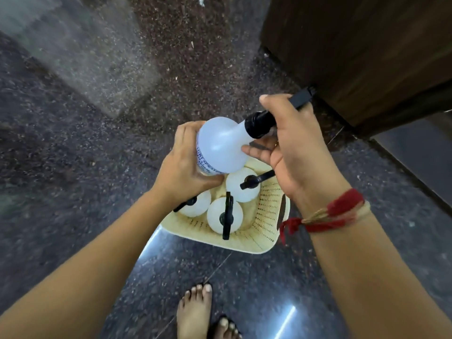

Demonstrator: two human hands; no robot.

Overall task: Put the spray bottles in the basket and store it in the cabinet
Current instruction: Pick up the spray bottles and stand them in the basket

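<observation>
You hold the white translucent plastic spray bottle with a black trigger head (pixel 221 145) tilted above the cream perforated plastic basket (pixel 266 211) at frame centre: your left hand (pixel 183 167) cups its base, your right hand (pixel 291 143) grips its neck. Turn it upright, then lower it into the free corner beside the three standing white bottles (pixel 225 215).

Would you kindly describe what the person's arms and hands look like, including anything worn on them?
Both forearms are bare, with no sleeves or gloves in view. The right wrist carries a red thread band wound round several times with paler strands, its knotted tail hanging loose. The left hand and its wrist wear nothing visible. The right hand shows no rings.
</observation>
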